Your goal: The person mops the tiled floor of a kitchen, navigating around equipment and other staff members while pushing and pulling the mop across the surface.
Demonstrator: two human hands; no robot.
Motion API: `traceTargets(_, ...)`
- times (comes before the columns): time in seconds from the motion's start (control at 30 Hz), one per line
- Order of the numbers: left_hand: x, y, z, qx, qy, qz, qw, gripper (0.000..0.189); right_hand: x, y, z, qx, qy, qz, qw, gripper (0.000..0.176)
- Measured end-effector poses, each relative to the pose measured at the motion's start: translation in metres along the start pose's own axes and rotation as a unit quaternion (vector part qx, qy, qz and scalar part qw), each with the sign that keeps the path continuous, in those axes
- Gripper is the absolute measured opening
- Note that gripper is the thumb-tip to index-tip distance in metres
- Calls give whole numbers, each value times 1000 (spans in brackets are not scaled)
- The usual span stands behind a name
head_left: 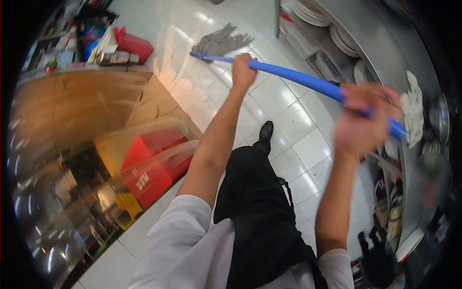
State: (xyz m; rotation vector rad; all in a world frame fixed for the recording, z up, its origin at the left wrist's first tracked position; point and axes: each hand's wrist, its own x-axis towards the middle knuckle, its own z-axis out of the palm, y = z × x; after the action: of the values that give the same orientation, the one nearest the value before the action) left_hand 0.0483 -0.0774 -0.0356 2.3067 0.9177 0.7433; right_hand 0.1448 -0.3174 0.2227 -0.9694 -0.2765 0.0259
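A mop with a long blue handle (298, 77) runs across the view, from the upper middle down to the right. Its grey string head (222, 42) lies spread on the white tiled floor (276, 98). My left hand (244, 72) is wrapped round the lower part of the handle, nearer the mop head. Close to the handle's top end, my right hand (363, 118) grips it, blurred by motion. The fingers of both hands are closed on the handle.
At the right stands a metal counter (385, 38) with stacked plates (310, 12) on its shelf and a white cloth (413, 108) on top. On the left are a wooden cabinet (79, 98), a red container (134, 47) and a red box (156, 166). My black shoe (266, 132) is on the tiles.
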Motion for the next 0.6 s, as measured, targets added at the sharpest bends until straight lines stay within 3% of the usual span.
traceTargets(0.03, 6, -26, -18, 7, 68, -28, 997, 22, -18, 37, 21, -2, -50, 28, 998, 9)
traceTargets(0.07, 15, -44, -38, 39, 78, -26, 996, 23, -37, 73, 39, 7, -96, 44, 994, 9)
traceTargets(0.13, 26, -43, -77, 79, -17, -50, 995, 22, -64, 134, 54, 25, -159, 132, 978, 9)
traceTargets(0.17, 22, -43, -83, 124, -38, -7, 991, 24, -78, 155, 51, -2, -168, 185, 968, 10)
traceTargets(0.2, 18, -44, -84, 169, -58, 38, 983, 25, -89, 175, 46, -17, -156, 195, 968, 10)
traceTargets(0.23, 15, -50, -84, 142, -80, 12, 986, 26, -95, 181, 41, -25, -164, 203, 965, 10)
traceTargets(0.4, -40, -6, -92, 57, 11, -9, 998, 24, -106, 103, 12, -108, -253, 178, 945, 8)
traceTargets(0.6, -110, 67, -95, -27, 54, -29, 998, 20, -78, -27, -7, -74, -424, 87, 899, 4)
